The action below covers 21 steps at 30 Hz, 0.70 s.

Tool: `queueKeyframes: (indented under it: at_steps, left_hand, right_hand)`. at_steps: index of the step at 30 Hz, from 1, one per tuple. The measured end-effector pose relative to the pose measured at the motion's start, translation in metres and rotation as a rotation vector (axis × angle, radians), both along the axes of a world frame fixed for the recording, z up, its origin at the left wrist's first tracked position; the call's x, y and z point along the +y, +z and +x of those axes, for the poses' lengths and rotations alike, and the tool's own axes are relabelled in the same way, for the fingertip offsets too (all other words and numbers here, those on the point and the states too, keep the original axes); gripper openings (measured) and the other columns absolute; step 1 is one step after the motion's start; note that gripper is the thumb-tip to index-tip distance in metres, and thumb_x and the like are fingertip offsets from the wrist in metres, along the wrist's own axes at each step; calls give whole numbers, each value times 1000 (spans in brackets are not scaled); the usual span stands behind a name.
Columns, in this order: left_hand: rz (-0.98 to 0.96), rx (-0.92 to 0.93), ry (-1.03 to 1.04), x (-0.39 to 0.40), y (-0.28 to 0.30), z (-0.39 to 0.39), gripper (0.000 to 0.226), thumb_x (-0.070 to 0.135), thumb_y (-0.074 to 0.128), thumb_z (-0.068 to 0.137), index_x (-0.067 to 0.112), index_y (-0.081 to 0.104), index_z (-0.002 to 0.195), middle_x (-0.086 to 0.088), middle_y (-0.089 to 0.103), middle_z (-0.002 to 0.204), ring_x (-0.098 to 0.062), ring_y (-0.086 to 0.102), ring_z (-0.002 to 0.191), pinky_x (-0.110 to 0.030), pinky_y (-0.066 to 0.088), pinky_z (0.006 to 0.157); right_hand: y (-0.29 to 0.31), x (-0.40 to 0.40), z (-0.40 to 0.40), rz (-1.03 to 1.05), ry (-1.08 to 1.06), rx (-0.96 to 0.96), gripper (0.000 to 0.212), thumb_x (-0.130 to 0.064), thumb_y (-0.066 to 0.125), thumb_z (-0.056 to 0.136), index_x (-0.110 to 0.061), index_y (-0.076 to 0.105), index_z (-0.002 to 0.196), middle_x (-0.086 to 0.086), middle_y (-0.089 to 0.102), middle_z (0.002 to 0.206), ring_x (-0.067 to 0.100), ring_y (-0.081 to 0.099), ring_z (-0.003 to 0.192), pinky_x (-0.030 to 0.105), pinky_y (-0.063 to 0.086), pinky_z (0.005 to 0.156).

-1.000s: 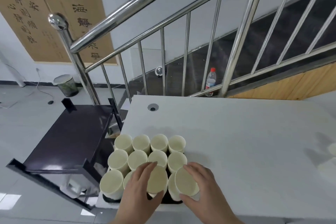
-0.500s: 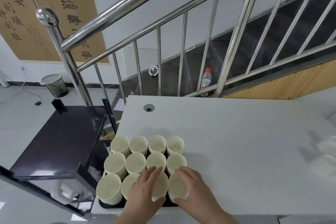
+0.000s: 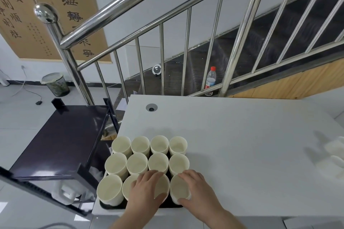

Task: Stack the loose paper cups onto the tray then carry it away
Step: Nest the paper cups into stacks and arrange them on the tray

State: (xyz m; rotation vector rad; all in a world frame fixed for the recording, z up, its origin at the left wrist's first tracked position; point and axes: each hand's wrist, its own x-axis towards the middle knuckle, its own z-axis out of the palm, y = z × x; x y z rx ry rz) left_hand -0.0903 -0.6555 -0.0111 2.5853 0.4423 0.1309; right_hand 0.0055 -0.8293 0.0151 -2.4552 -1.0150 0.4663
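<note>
At the table's (image 3: 242,135) near left corner, the left hand (image 3: 147,189) and right hand (image 3: 197,188) each gripped a front-row paper cup (image 3: 179,188), apparently seating them snugly on the dark tray (image 3: 104,205).

Cream paper cups (image 3: 140,144) fill a black tray (image 3: 167,205) on the white worktop (image 3: 242,135); beside it, a glossy black cart (image 3: 61,139).

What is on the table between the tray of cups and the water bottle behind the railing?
Bare white table only, apart from a small round cable hole farther left; shown in the head view.
</note>
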Motion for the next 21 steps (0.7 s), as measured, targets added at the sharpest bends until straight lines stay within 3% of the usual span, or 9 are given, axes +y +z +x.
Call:
queueKeyframes:
  at_steps: [2,7,10,14,21]
  left_hand:
    - [-3,-6,11,1,-1,0,61,41,73,72,34,53,129,17,49,133,-16,47,125,-32,35,89]
    - [2,40,-4,-3,8,3,62,46,64,77,37,44,136,18,40,139,-14,39,131,-32,34,98]
    - [-13,-16,22,-13,15,5,58,51,60,69,35,55,125,10,53,129,-19,53,118,-36,43,88]
    - [1,-174,54,-42,36,17,50,53,49,70,35,57,116,11,59,116,-16,62,102,-32,49,79]
    - [-17,-168,8,-119,57,52,53,56,46,72,37,55,120,10,56,124,-18,58,111,-35,46,88]
  right_hand:
    - [-1,1,0,1,-13,6,63,-35,63,82,-30,40,141,-19,34,139,4,29,131,22,43,95]
    - [2,0,1,-30,10,-11,68,-38,63,82,-30,34,143,-19,24,146,7,25,135,24,44,95]
    - [10,-4,4,-20,13,-37,72,-41,64,83,-29,31,146,-17,18,152,8,20,139,23,43,96]
    - [24,-25,11,8,29,-71,71,-40,64,85,-30,32,147,-15,20,153,7,18,141,23,42,98]
    - [46,-106,35,64,-26,-100,68,-45,62,88,-32,32,147,-17,18,154,4,14,141,23,39,103]
